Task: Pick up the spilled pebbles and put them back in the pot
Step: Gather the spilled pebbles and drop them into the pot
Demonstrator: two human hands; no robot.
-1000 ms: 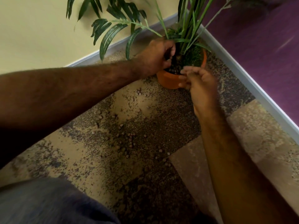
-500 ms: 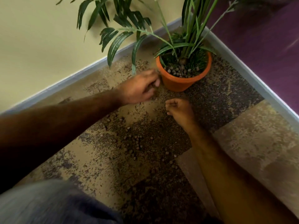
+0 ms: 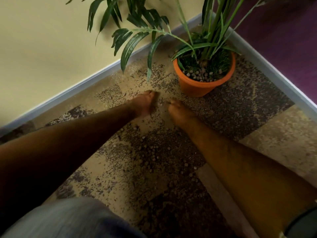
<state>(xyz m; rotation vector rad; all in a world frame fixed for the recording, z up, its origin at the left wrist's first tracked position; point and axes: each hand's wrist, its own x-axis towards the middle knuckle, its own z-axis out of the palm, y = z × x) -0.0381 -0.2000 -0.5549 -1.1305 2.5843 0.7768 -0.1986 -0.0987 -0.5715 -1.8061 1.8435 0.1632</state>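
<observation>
Both hands are down on the carpet just in front of the pot. The left hand [image 3: 145, 104] has its fingers bunched and curled toward the floor; the right hand [image 3: 179, 111] is curled the same way. Whether either already pinches a pebble I cannot tell, since the fingertips are blurred and turned away.

Between the 2 hands lie about 3 small pebbles [image 3: 160, 103]. They look light, hard and round, so they will likely roll or slip from a loose pinch; taking each between thumb and fingertip, or scooping several into a cupped palm, seems best.

More spilled pebbles [image 3: 152, 149] are scattered nearer the person, roughly 25, hard to count against the speckled carpet [image 3: 267, 134].

There is 1 orange pot [image 3: 197, 85], upright in the corner, with a cluster of pebbles already inside.
</observation>
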